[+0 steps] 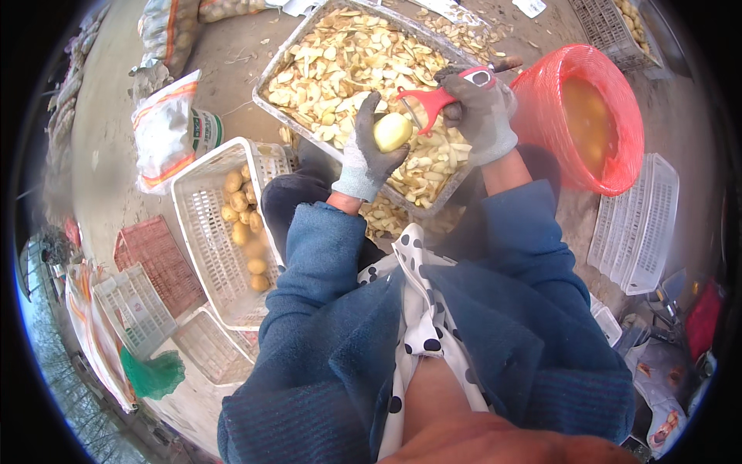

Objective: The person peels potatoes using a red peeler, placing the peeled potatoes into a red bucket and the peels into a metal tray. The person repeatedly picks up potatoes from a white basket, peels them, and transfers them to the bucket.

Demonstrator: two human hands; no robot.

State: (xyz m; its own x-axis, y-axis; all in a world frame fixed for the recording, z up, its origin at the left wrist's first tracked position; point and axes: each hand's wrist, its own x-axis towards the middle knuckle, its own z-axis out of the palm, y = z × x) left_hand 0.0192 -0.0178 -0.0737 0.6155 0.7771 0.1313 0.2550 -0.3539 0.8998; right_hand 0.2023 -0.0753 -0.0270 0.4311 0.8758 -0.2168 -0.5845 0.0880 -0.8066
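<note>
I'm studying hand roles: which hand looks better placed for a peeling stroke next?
Probably the right hand: it grips the red plastic peeler, whose head is right beside the pale yellow oval potato. The left hand is occupied holding that potato.

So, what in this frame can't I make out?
All in the head view:
- Potato: its underside, covered by the left hand.
- Peeler: part of its handle, hidden by the right hand; whether its blade touches the potato is too small to tell.
- Tray: its floor, buried under peels.
- Red tub: its contents, too blurred to count.
- Upper-right crate: cut off by the top edge.
</note>
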